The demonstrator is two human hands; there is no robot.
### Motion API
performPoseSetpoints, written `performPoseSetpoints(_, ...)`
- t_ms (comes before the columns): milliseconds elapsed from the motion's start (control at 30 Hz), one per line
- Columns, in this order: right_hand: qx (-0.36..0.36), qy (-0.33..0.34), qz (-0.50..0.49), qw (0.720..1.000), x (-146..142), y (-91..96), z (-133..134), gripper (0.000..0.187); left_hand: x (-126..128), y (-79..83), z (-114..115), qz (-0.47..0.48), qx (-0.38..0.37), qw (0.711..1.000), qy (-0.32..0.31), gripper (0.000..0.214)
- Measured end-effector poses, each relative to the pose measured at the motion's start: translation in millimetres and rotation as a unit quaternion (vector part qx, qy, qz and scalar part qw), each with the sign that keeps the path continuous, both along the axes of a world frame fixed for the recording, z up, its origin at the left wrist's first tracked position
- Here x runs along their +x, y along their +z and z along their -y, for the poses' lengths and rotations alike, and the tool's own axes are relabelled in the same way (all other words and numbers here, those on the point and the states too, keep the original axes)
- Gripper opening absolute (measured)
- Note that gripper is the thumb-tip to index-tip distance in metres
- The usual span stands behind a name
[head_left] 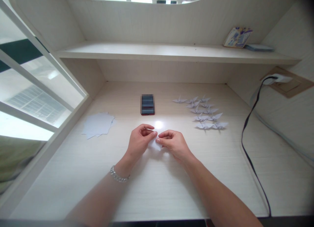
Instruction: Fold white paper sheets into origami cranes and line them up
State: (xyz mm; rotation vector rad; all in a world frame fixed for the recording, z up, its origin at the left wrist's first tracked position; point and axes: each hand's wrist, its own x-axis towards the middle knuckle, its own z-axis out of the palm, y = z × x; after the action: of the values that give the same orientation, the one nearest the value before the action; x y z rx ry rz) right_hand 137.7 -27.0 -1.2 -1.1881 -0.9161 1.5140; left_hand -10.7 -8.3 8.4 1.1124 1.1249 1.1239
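A small folded piece of white paper (156, 145) is pinched between my two hands at the middle of the desk. My left hand (140, 138), with a silver chain bracelet (119, 178) on its wrist, grips the paper's left side with thumb and fingers. On the other side, my right hand (174, 143) has thumb and forefinger closed on the upper right part. The fingers cover much of the paper, so its exact folded form is hidden. Several folded white paper cranes (206, 118) stand in rows to the right. Loose white paper sheets (98, 124) lie stacked unevenly at the left.
A phone (147, 104) with a blurred screen lies beyond my hands. A black cable (245, 128) runs from a wall socket (289, 83) down the desk's right side. Above the desk, a shelf (147, 51) holds a patterned packet (237, 37). A barred side panel (66, 92) borders the left.
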Motion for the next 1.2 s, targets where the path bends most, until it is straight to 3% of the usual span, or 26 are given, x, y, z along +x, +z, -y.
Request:
performPoseSetpoints(200,0.031,0.004,0.035,0.999,0.6,-1.9,0.0,0.029,-2.3,0.9,0.2,-0.017,-0.004,0.999,-0.043,0.032)
performPoseSetpoints(467,0.042,0.034,0.033,0.998,2.7,-0.6,-2.9,0.023,-3.6,-3.2,-0.8,-0.039,0.022,0.999,-0.026,0.031)
performPoseSetpoints(1200,0.072,0.009,0.052,0.996,2.8,-0.3,-1.1,0.015,-3.2,0.5,-6.0,0.024,-0.025,0.999,-0.011,0.029)
